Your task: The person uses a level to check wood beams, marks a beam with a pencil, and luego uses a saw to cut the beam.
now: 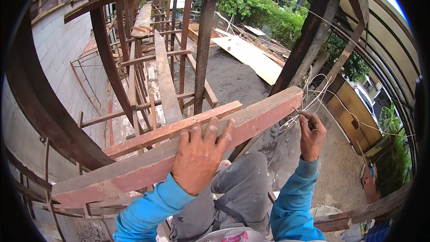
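Note:
A long wooden beam [148,172] with a reddish-painted side slants across in front of me, rising to the right. My left hand [201,152] lies flat over its top face, fingers spread and pointing away from me. Beyond it, a narrower reddish wooden strip [179,127] runs alongside the beam. Near the beam's right end, my right hand [312,135] is closed in a pinch. Between its thumb and fingers is a thin, pointed nail-like piece [295,110], its tip close to the beam's painted side. Its exact kind is too small to tell.
Loose pale wires [316,92] hang in a tangle by a dark post [309,36]. Upright timbers [207,40] and scaffold planks [165,76] stand ahead over lower ground. A block wall [58,49] is at left. Boards [251,56] lie piled farther off.

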### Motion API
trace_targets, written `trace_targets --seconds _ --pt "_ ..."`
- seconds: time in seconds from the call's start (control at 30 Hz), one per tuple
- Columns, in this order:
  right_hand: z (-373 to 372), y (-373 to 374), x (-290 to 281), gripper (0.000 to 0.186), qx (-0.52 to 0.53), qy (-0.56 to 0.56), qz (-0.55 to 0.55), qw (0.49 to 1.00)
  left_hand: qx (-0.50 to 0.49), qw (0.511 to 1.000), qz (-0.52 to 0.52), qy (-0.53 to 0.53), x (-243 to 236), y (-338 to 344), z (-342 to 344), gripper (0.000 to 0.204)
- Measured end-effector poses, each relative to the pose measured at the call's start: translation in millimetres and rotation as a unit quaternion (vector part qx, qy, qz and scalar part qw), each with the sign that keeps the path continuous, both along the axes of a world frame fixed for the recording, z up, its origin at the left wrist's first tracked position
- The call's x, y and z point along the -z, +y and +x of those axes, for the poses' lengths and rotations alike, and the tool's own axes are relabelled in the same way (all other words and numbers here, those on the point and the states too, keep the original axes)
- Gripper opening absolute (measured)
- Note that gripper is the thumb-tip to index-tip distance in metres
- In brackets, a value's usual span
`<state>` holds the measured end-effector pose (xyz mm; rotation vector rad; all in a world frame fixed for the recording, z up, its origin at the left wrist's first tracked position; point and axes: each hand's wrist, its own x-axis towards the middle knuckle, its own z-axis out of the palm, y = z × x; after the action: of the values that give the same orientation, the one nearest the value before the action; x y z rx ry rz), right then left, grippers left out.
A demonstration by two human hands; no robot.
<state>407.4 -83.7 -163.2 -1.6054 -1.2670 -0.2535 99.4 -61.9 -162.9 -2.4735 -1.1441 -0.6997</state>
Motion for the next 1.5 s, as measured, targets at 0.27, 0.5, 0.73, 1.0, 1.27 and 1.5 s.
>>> trace_targets --seconds 0.27,0.5,0.73,1.0,1.27,1.5 --pt "62.7 41.3 -20.0 0.017 0.044 0.010 0.097 0.994 0.030 0.982 0.180 0.039 -34.0 59.8 64.6 0.060" --pt "72.4 62.6 -8.8 0.018 0.017 -0.033 0.070 0.997 -0.002 0.975 0.218 0.031 -20.3 72.6 66.3 0.052" --pt "94.7 54.5 2.9 0.023 0.019 -0.017 0.032 0.999 0.037 0.977 0.210 -0.016 -17.6 75.0 84.1 0.048" --pt "79.2 64.4 12.9 0.018 0.007 0.028 0.061 0.998 0.028 0.979 0.191 0.067 -27.0 77.3 69.5 0.050" --pt "81.7 40.9 -17.1 0.015 0.059 0.049 0.076 0.994 0.041 0.982 0.165 0.077 -39.6 66.3 83.6 0.061" --pt "74.7 47.8 -13.0 0.017 0.010 0.053 0.099 0.994 0.039 0.984 0.156 0.074 -38.7 66.5 77.1 0.061"
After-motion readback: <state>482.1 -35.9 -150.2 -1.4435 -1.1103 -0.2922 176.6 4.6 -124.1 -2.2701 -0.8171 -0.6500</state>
